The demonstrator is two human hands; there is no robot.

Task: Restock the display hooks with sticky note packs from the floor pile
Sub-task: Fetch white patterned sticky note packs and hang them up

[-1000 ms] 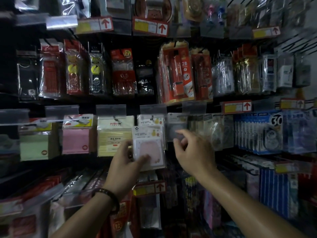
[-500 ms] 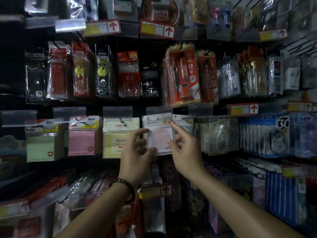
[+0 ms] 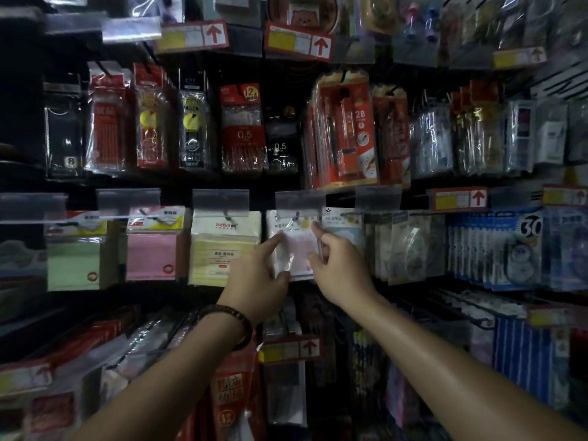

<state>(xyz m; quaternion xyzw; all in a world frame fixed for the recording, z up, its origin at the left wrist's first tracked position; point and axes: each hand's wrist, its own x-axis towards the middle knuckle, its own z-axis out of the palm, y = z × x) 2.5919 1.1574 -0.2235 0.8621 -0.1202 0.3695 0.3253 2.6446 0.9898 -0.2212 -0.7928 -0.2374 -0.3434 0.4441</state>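
A pale pink sticky note pack (image 3: 297, 249) in clear wrap hangs at the display hook (image 3: 297, 215) under a clear label strip, in the middle row of the rack. My left hand (image 3: 257, 278) grips its left edge and lower corner. My right hand (image 3: 337, 265) pinches its right edge, index finger pointing up toward the hook. More sticky note packs hang to the left: yellow (image 3: 222, 249), pink (image 3: 152, 249) and green (image 3: 74, 256). The floor pile is out of view.
Above hang pen and pencil refill packs (image 3: 343, 128). To the right are clear tape packs (image 3: 410, 246) and blue correction tape packs (image 3: 506, 246). Red arrow price tags (image 3: 458, 198) jut out from the hook ends. More goods hang in the dim lower row.
The pink pack rose from below the hook row up to the hook. My right hand came from open and apart onto the pack's right edge. The view shifted slightly.
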